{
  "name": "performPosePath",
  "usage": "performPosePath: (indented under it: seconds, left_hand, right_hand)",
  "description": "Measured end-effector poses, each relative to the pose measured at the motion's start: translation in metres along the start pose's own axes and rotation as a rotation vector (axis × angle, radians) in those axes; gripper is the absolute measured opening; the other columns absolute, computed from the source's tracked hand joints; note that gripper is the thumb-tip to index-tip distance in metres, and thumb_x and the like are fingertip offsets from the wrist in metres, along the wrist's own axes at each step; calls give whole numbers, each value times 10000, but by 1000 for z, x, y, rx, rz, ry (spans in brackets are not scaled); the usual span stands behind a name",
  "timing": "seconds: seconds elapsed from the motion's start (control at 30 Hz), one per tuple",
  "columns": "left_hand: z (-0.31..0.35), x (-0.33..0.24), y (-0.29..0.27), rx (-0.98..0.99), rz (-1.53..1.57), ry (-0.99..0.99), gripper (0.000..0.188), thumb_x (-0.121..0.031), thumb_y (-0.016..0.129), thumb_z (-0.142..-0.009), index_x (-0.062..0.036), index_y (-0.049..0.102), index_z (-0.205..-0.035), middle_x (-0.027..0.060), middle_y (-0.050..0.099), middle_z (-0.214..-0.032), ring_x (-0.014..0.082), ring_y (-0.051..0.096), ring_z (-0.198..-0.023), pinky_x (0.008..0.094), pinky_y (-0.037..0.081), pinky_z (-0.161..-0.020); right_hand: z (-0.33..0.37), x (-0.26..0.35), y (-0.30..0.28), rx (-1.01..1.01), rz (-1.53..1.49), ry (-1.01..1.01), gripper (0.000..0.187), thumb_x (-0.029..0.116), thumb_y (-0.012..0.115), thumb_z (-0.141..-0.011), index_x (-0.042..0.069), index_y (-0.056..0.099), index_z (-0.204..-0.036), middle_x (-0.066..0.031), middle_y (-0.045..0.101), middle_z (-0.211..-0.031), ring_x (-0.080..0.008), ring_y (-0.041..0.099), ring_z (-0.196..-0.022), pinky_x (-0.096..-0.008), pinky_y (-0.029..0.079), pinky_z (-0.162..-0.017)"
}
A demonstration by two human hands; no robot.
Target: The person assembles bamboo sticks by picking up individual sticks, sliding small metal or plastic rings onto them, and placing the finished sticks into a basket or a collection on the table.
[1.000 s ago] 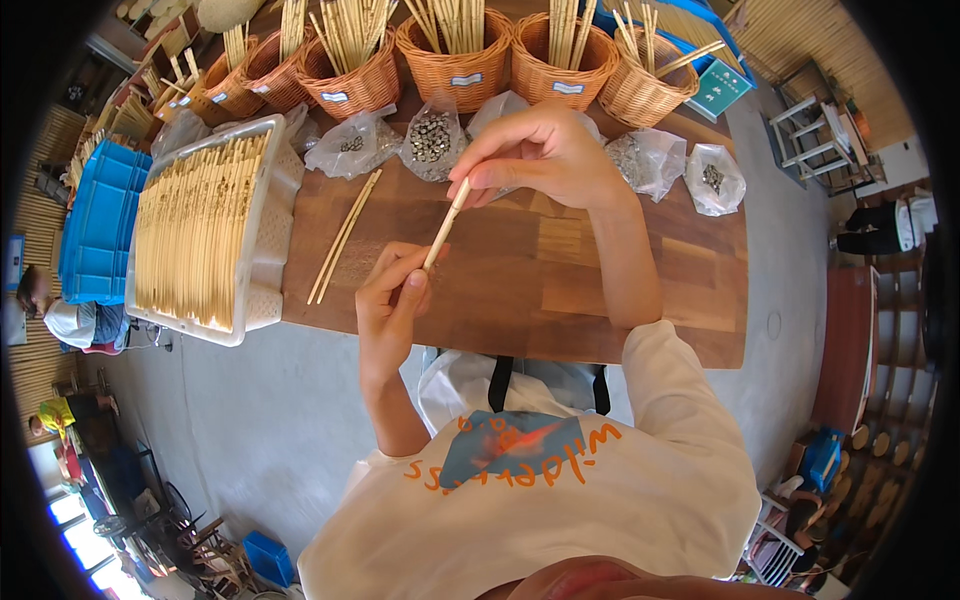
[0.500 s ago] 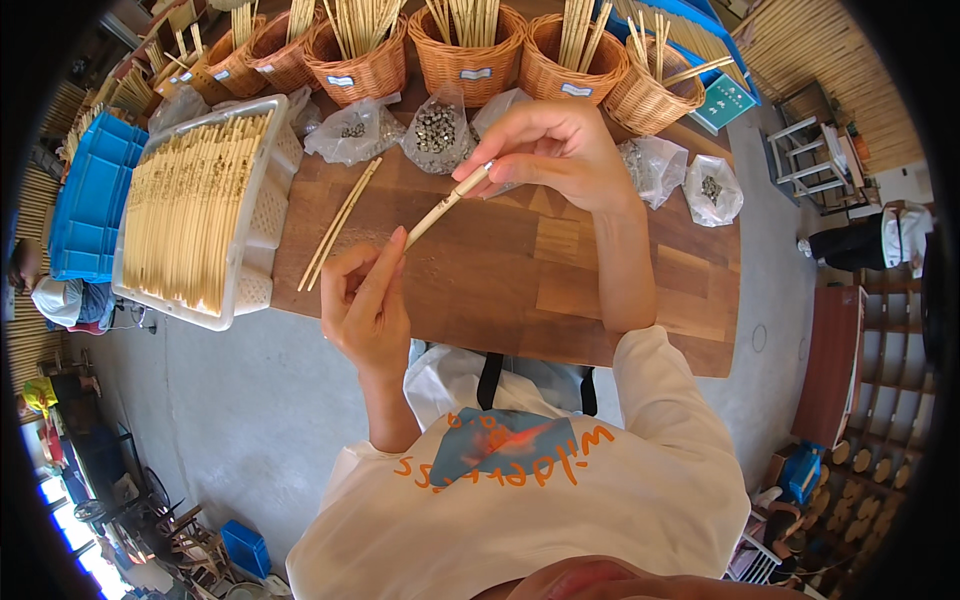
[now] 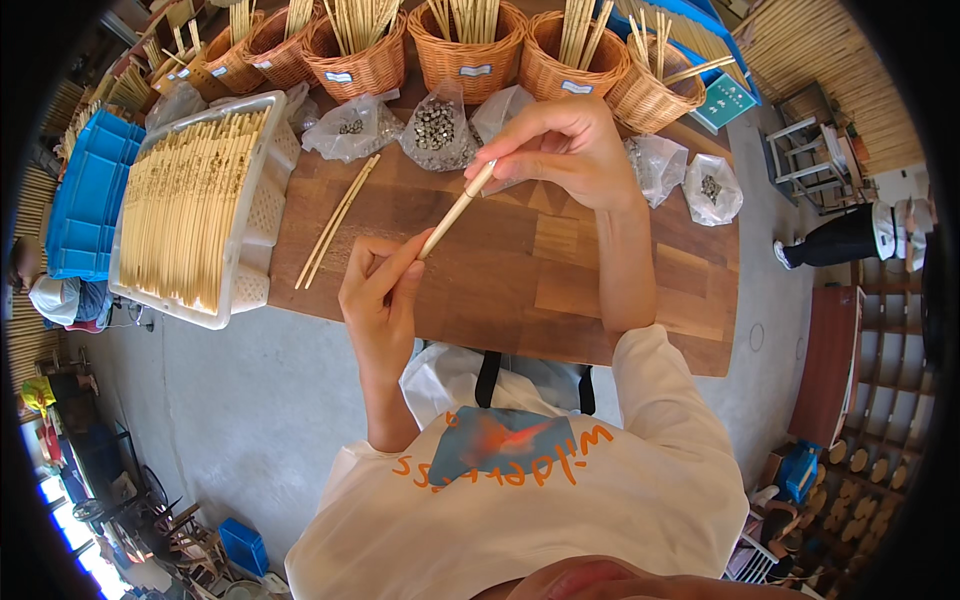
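Both hands hold a short, pale bamboo stick point(image 3: 449, 222) slantwise above the wooden table. A seam shows near its upper end, where the piece looks slightly thicker. My left hand point(image 3: 383, 290) pinches the lower end between thumb and fingers. At the upper end, my right hand point(image 3: 568, 152) grips the tip with thumb and forefinger, partly covering it. Two thin bamboo sticks point(image 3: 337, 224) lie side by side on the table, left of the held one. Behind my right hand stands an open plastic bag point(image 3: 434, 130) of small metal pieces.
Wicker baskets point(image 3: 468, 55) of bamboo sticks line the table's far edge. A white crate point(image 3: 225, 300) packed with sticks sits at left, beside a blue crate point(image 3: 95, 200). More plastic bags point(image 3: 712, 190) lie along the back. Another person point(image 3: 850, 238) stands far off at right.
My left hand has shifted slightly right and its fingers have changed position on the bamboo stick. The stick appears turned, and its dark marks no longer show. The person at right has moved a little.
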State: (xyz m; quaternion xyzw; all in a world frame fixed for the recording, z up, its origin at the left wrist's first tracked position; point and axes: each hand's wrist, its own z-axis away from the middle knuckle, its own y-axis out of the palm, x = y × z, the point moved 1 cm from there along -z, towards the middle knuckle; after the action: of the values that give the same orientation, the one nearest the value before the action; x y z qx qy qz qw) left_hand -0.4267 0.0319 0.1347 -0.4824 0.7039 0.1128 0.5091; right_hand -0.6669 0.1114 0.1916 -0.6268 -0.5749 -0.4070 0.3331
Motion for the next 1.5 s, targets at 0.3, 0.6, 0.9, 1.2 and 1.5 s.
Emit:
performPosePath:
  seconds: [0.3, 0.6, 0.9, 1.2, 1.5]
  left_hand:
    - [-2, -5, 4, -167, -87, 52, 276, 57, 721, -877, -44, 776, -1128, 28, 561, -922, 109, 575, -719, 259, 462, -593]
    - [0, -3, 5, -248, -261, 203, 337, 79, 742, -826, -65, 786, -1128, 21, 571, -924, 115, 569, -741, 258, 448, -588]
    - [-3, -5, 11, -271, -308, 222, 367, 101, 746, -812, -74, 784, -1132, 28, 571, -931, 127, 591, -724, 271, 470, -581]
    - [-20, 16, 33, -309, -222, 130, 498, -53, 599, -986, -7, 475, -1466, 170, 600, -1254, 326, 589, -1167, 413, 476, -958]
    - [-12, 49, -6, -362, -327, -84, 294, -20, 583, -985, 6, 628, -1275, 170, 635, -1194, 336, 616, -1127, 446, 478, -959]
  right_hand:
    - [-2, 4, 1, -10, 162, -13, 180, -112, 711, -842, -87, 736, -1019, -227, 745, -977, -307, 754, -934, -359, 652, -820]
    - [-1, -1, -1, -21, 3, 91, 166, -26, 741, -882, -58, 752, -1044, -169, 763, -963, -209, 758, -891, -299, 633, -821]
    - [-1, -4, -1, -37, 10, 114, 158, 15, 742, -901, -53, 746, -1043, -154, 761, -968, -192, 752, -879, -290, 625, -811]
    - [-20, -6, 1, -244, 83, 21, 58, -11, 680, -913, -34, 723, -943, -164, 744, -1002, -231, 745, -918, -341, 624, -802]
    - [-181, -10, -174, -700, 885, -159, 123, 55, 644, -907, -10, 747, -889, -116, 739, -729, -130, 699, -614, -303, 559, -577]
